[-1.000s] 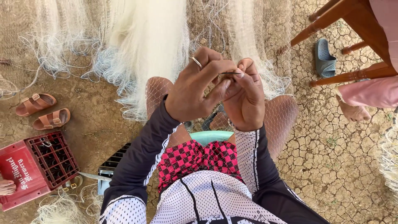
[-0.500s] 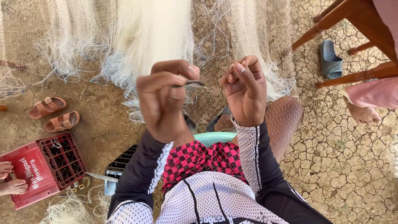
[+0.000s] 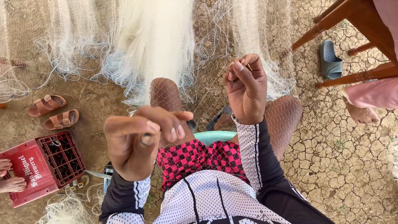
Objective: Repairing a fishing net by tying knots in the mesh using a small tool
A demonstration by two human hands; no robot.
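Cracked dry earth floor [image 3: 340, 174], heaped with fine white monofilament fishing net [image 3: 153, 45] draped over both knees. Red plastic bottle crate [image 3: 41, 166] lower left, compartments apparently empty. Left hand [image 3: 139, 139] fisted round a small dark tool; right hand [image 3: 245, 87] pinching mesh. Risk: hard pull tearing strands.

Left hand [image 3: 139, 141] hides its small tool (thread too thin to trace).

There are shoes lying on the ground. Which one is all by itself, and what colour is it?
The blue-grey slipper, lying alone on the cracked ground beside the wooden chair legs. The other shoes are a pair: two brown sandals lying side by side, above the red crate.
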